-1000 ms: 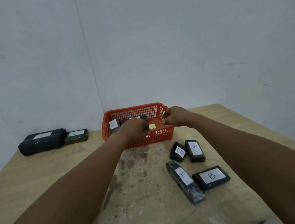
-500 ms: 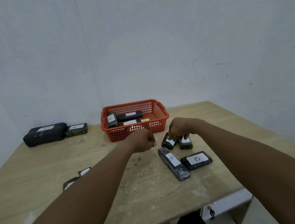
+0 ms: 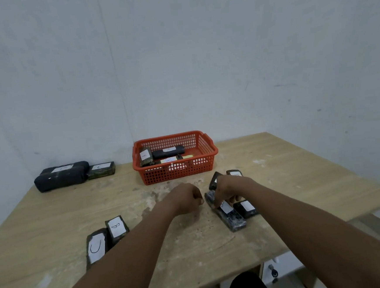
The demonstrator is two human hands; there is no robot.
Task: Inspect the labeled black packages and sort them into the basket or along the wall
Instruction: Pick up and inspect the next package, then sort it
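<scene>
The red plastic mesh basket [image 3: 177,165] is sitting at twelve o'clock on the pale wooden table [image 3: 301,180], with several labelled black packages [image 3: 169,151] lying in it. At ten o'clock, two black wrapped packages [image 3: 62,176] are lying along the white wall [image 3: 45,109]. At eight o'clock two labelled packages [image 3: 107,237] are lying side by side. At two o'clock, four more [image 3: 232,215] are clustering under the right hand [image 3: 230,189], with the left hand [image 3: 184,198] just beside it.
</scene>
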